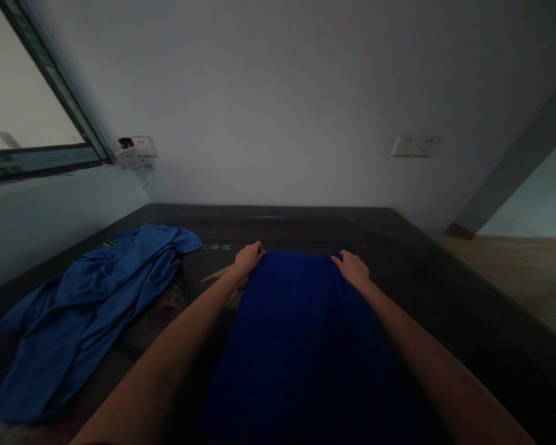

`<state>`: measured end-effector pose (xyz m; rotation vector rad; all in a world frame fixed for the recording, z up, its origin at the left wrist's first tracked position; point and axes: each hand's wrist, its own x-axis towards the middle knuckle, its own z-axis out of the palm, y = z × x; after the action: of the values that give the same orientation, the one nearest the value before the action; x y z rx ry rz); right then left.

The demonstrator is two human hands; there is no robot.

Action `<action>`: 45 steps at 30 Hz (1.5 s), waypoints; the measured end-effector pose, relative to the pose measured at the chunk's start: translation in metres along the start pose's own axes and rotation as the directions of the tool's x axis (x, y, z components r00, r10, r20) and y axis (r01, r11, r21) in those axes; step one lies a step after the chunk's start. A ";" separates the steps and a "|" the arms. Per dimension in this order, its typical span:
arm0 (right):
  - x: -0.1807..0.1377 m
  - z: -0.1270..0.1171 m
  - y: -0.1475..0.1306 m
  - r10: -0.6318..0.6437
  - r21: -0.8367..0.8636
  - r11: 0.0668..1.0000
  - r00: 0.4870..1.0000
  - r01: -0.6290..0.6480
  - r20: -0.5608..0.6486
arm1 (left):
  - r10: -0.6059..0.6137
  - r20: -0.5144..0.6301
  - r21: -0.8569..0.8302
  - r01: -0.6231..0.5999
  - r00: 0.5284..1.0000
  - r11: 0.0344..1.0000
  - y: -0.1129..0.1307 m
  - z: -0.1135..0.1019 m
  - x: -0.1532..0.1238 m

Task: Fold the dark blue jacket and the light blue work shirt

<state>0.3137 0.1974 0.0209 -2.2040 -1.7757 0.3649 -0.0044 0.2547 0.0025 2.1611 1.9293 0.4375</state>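
A dark blue cloth garment [296, 315] stretches from the middle of the dark table down to the bottom of the view. My left hand [250, 258] pinches its far left corner. At the far right corner, the fingers of my right hand [352, 267] are closed on the same fabric. The far edge between both hands is fairly straight. Its near end runs out of the frame in shadow, so I cannot tell exactly what kind of garment it is.
A crumpled lighter blue garment [106, 296] lies on the left of the dark glossy table [426, 278]. A wall stands behind, with sockets at right [417, 145] and a socket adapter [132, 158] at left. A window [32, 80] is upper left; wooden floor [514, 266] shows right.
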 end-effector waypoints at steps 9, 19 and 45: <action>-0.015 -0.005 -0.003 -0.115 -0.251 0.963 0.991 0.095 -0.067 | -0.026 0.006 0.081 0.025 1.000 0.996 0.004 -0.002 -0.002; -0.021 -0.022 0.027 -0.091 -0.058 0.995 0.977 0.081 -0.191 | -0.033 -0.081 0.038 0.036 0.996 0.999 0.011 -0.010 -0.008; -0.135 0.021 0.053 -0.451 -0.210 0.875 0.892 0.437 -0.020 | 0.202 -0.093 -0.151 -0.215 0.975 0.965 0.038 0.012 -0.083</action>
<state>0.3260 0.0557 -0.0158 -1.8108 -2.2867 0.0051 0.0270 0.1685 -0.0022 2.2789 1.6437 0.6978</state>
